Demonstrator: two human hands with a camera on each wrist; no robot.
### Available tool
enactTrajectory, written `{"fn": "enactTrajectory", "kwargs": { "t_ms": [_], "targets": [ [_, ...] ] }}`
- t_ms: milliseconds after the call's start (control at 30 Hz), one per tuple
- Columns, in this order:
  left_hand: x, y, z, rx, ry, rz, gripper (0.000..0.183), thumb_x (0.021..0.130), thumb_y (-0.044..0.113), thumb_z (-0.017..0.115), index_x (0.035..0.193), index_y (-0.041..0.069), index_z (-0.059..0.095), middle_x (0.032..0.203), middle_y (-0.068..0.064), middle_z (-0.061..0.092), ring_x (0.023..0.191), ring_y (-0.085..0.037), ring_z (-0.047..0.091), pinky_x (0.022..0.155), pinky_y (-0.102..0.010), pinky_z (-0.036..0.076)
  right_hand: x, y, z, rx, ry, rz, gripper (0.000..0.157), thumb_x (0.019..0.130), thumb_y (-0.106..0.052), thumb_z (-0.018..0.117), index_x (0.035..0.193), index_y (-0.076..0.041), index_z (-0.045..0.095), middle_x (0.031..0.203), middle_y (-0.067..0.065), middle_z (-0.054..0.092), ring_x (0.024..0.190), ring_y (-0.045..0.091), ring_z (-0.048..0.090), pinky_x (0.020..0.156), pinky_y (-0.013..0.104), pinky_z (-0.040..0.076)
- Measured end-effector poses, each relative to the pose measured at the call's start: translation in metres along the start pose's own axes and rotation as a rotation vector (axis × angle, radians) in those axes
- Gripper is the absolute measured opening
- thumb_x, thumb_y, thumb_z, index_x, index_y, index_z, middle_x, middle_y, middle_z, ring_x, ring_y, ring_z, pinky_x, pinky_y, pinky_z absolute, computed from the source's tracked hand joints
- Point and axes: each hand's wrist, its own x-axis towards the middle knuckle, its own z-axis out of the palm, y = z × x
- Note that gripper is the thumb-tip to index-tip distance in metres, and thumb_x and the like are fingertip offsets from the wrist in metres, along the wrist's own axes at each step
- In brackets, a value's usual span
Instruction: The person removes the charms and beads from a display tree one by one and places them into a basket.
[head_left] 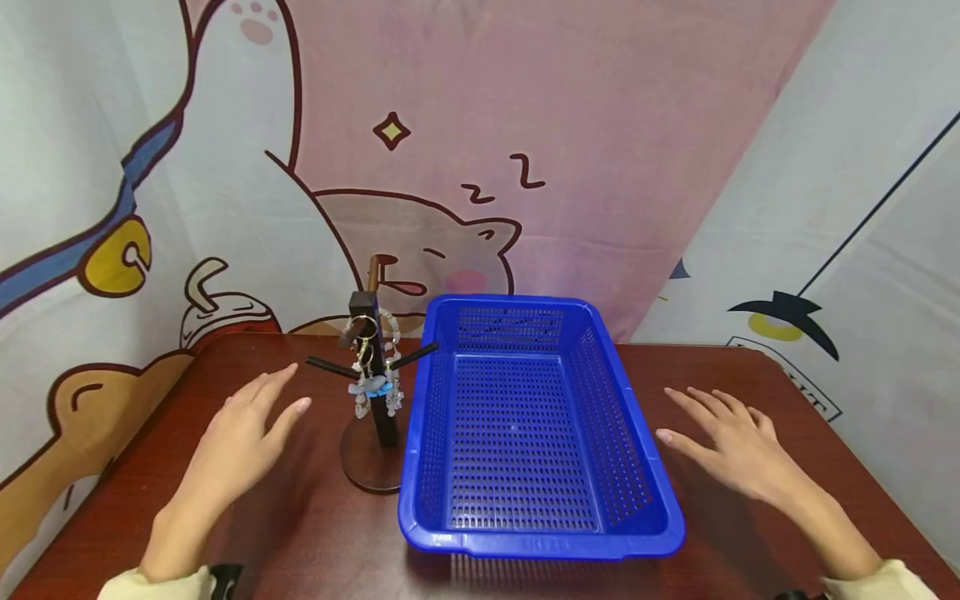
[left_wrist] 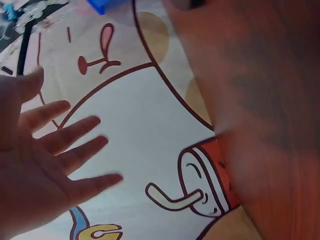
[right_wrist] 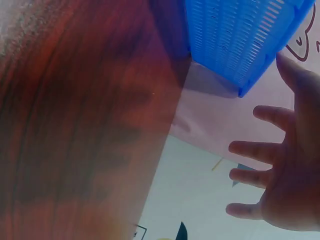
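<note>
In the head view my left hand [head_left: 238, 442] hovers over the table's left side with its fingers spread and nothing held. Just right of it stands a dark jewellery stand [head_left: 384, 429] on a round base, with short pegs. Beaded bracelets [head_left: 393, 400] and hoop-like pieces hang from it, along with a blue-grey ornament [head_left: 371, 386]. A blue plastic basket [head_left: 540, 546] with slotted walls and nothing inside sits right of the stand. Beyond the basket's right wall my right hand [head_left: 738, 450] is held out, fingers apart, also holding nothing. Both wrist views show the spread fingers.
The reddish-brown wooden table [head_left: 300, 533] ends at a back edge close behind the basket. A cartoon-printed cloth [head_left: 600, 150] hangs behind it. The stand is close to the basket's left rim, and one peg reaches over that rim in the head view.
</note>
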Motion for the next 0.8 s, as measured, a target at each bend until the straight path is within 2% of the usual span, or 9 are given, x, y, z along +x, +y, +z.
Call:
{"fn": "enactTrajectory", "kwargs": {
  "t_ms": [100,167,233,333,400,567,667,800],
  "targets": [
    [0.004,0.006,-0.004,-0.108,0.086,0.023,0.037,0.093,0.022,0.053,0.125,0.002,0.051,0.11,-0.021,0.058,0.095,-0.036,0.054,0.078,-0.05,0.04,0.001,-0.001,-0.005,0.001,-0.011,-0.006,0.065,0.089,-0.052,0.048,0.138,-0.01,0.038,0.13,0.025,0.041,0.117,0.049,0.03,0.079,0.064,0.02],
    [0.007,0.01,-0.006,-0.155,0.127,0.034,0.03,0.094,0.019,0.053,0.119,0.004,0.055,0.098,-0.013,0.063,0.077,-0.026,0.055,0.067,-0.039,0.041,0.003,-0.002,-0.009,0.007,-0.012,-0.012,0.065,0.089,-0.052,0.049,0.137,-0.009,0.039,0.127,0.025,0.045,0.115,0.047,0.033,0.076,0.062,0.021],
    [0.01,0.014,-0.008,-0.192,0.156,0.037,0.025,0.094,0.018,0.053,0.115,0.005,0.058,0.09,-0.008,0.064,0.069,-0.019,0.053,0.06,-0.031,0.038,0.004,-0.003,-0.014,0.017,-0.017,-0.014,0.065,0.089,-0.052,0.049,0.136,-0.009,0.04,0.125,0.025,0.047,0.113,0.046,0.036,0.076,0.061,0.022],
    [0.016,0.019,-0.012,-0.237,0.165,0.033,0.023,0.094,0.018,0.053,0.113,0.007,0.06,0.089,-0.006,0.065,0.072,-0.017,0.056,0.059,-0.023,0.04,0.006,-0.004,-0.02,0.034,-0.014,-0.02,0.064,0.089,-0.051,0.05,0.135,-0.008,0.042,0.124,0.025,0.05,0.113,0.045,0.038,0.077,0.061,0.024],
    [0.019,0.022,-0.013,-0.257,0.161,0.031,0.022,0.094,0.019,0.053,0.112,0.008,0.06,0.09,-0.006,0.065,0.079,-0.017,0.058,0.064,-0.021,0.041,0.008,-0.005,-0.024,0.047,-0.014,-0.033,0.062,0.089,-0.049,0.051,0.134,-0.007,0.043,0.123,0.025,0.05,0.112,0.045,0.04,0.079,0.062,0.026],
    [0.024,0.025,-0.015,-0.279,0.14,0.024,0.02,0.093,0.019,0.054,0.107,0.008,0.062,0.09,-0.006,0.066,0.083,-0.017,0.057,0.068,-0.018,0.041,0.014,-0.01,-0.032,0.134,-0.026,-0.05,0.059,0.089,-0.044,0.054,0.133,-0.006,0.043,0.121,0.025,0.052,0.11,0.045,0.043,0.081,0.062,0.034],
    [0.026,0.024,-0.015,-0.286,0.129,0.009,0.019,0.093,0.019,0.054,0.105,0.007,0.062,0.089,-0.007,0.067,0.082,-0.018,0.059,0.067,-0.017,0.041,0.019,-0.016,-0.039,0.208,-0.026,-0.072,0.055,0.09,-0.04,0.055,0.133,-0.007,0.044,0.115,0.018,0.057,0.106,0.039,0.05,0.08,0.056,0.039],
    [0.029,0.023,-0.015,-0.29,0.113,-0.009,0.019,0.093,0.02,0.054,0.104,0.007,0.062,0.088,-0.007,0.068,0.079,-0.014,0.061,0.065,-0.018,0.042,0.027,-0.028,-0.045,0.265,-0.018,-0.123,0.047,0.09,-0.035,0.057,0.129,-0.009,0.048,0.101,0.002,0.064,0.091,0.022,0.059,0.073,0.041,0.045]
  ]
}}
